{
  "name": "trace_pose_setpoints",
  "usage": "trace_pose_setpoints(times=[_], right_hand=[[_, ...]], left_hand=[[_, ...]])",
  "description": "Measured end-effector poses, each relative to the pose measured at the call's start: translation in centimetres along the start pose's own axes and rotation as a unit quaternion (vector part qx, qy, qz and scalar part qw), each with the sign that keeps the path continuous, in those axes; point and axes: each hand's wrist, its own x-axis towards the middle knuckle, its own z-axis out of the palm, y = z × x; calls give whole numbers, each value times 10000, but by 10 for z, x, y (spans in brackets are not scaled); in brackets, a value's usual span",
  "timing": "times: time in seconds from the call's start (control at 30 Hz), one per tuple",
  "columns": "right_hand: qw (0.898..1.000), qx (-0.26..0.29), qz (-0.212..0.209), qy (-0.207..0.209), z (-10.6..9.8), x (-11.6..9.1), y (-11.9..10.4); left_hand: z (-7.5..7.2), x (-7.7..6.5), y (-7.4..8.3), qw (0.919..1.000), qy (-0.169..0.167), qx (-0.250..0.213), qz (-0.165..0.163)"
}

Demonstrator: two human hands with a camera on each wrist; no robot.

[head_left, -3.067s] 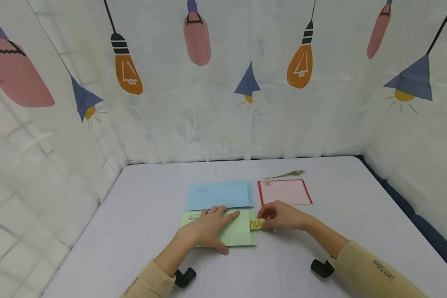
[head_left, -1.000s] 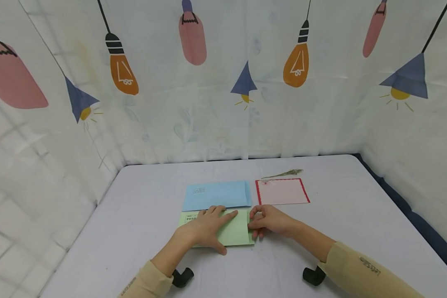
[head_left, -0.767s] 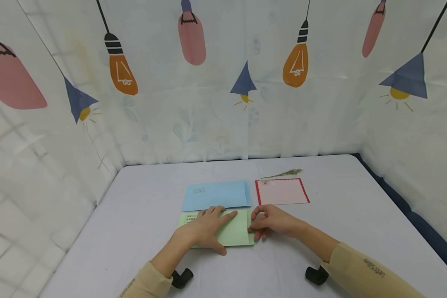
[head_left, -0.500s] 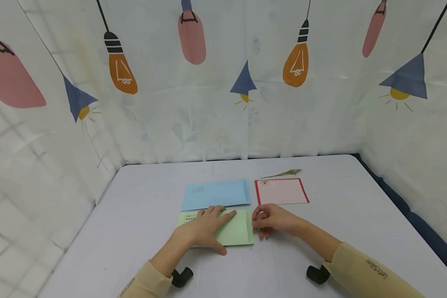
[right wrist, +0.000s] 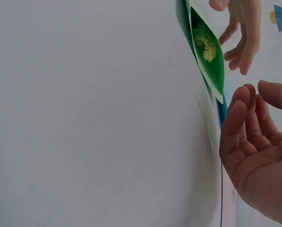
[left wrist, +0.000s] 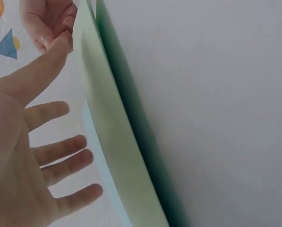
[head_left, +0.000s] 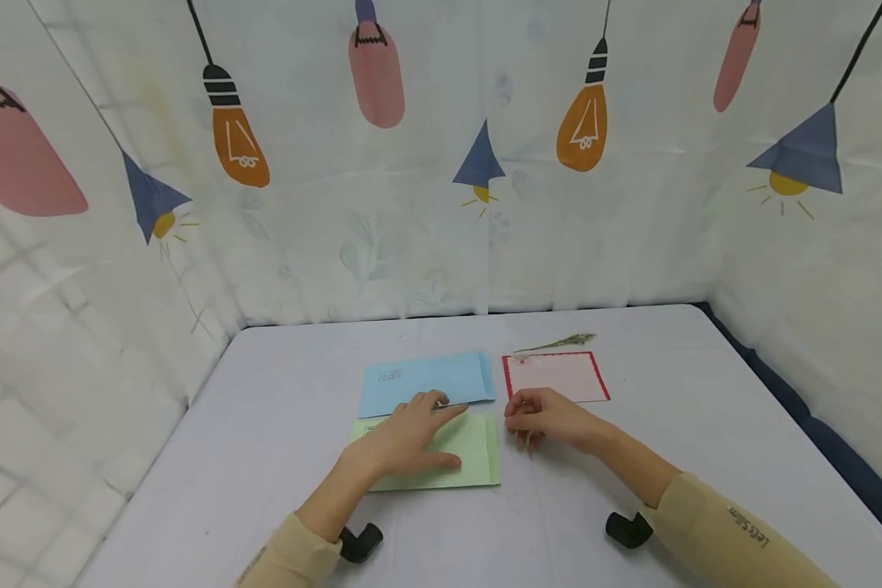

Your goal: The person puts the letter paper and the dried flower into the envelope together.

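Observation:
A light green envelope (head_left: 474, 453) lies on the white table, its right end gaping. Inside that mouth, in the right wrist view, sits a crumbly yellow dried flower cluster (right wrist: 207, 48). My left hand (head_left: 406, 437) hovers over the green envelope with its fingers spread and relaxed; the left wrist view shows them apart from the paper. To the right of the envelope's mouth, my right hand (head_left: 554, 418) is raised, fingers loosely bent and holding nothing. Just behind the green envelope is a blue envelope (head_left: 426, 382), partly covered by my left fingers.
A pink card (head_left: 559, 380) with a red scalloped border lies behind my right hand. Beyond it rests a thin dried plant sprig (head_left: 562, 342). A printed curtain (head_left: 426, 245) hangs along the table's back edge.
The yellow flower cluster, pinched by my right hand earlier, has gone into the green envelope. My right hand has since let go and drawn back right; my left hand has lifted off the envelope.

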Motion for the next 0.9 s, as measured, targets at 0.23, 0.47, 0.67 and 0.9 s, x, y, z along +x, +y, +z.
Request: trace_pose_setpoints(times=[0.23, 0.47, 0.67, 0.9], right_hand=[[9995, 149, 35, 283, -8, 7, -5], [9974, 483, -117, 526, -14, 15, -14], [9945, 647, -50, 819, -15, 26, -19], [9915, 546, 149, 1173, -15, 37, -21]], left_hand=[[-3, 11, -3, 9973, 715, 54, -135], [-6, 27, -15, 9964, 671, 141, -505], [-7, 41, -30, 9944, 429, 300, -914], [-12, 50, -38, 9926, 136, 188, -1190]])
